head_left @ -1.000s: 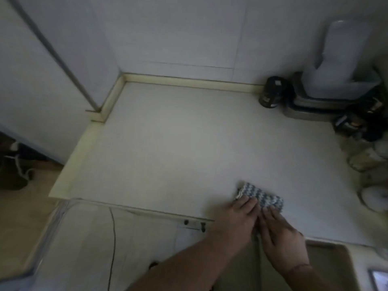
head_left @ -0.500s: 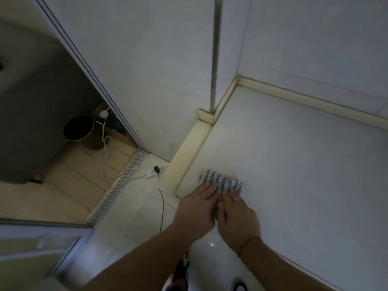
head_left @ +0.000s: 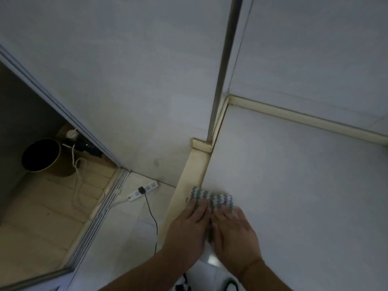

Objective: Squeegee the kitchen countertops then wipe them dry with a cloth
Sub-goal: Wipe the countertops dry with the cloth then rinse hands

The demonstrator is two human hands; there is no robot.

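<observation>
Cloth pressed flat at the worktop's left edge by both hands.
Folded, with a blue-grey and white zigzag pattern, it lies just beside the cream edge strip. Left hand and right hand rest side by side on its near part, fingers straight, grasping nothing. Left of the worktop, a power strip lies on the floor.
</observation>
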